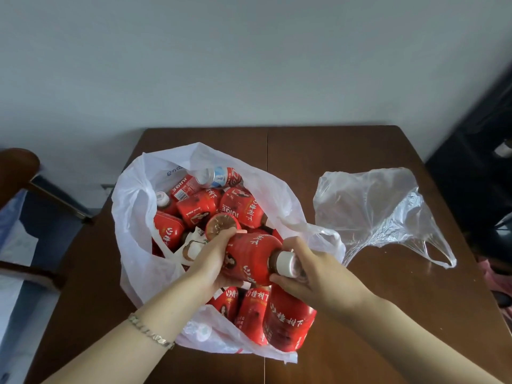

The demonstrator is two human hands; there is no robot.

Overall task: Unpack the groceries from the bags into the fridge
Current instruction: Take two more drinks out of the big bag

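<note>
A white plastic bag (133,217) lies open on the brown table (346,156), filled with several red-labelled drink bottles (241,207). Over the bag both hands hold one red bottle (249,253) on its side. My left hand (210,261) grips its body from the left. My right hand (313,270) holds the neck end, fingers around the white cap (285,263). A second bottle's round base (221,224) shows just above my left thumb. More red bottles (288,320) lie at the bag's near edge.
A limp, clear plastic bag (371,212) lies on the table to the right. A dark chair (19,167) stands at the left, dark furniture (482,167) at the right. A plain wall is behind the table.
</note>
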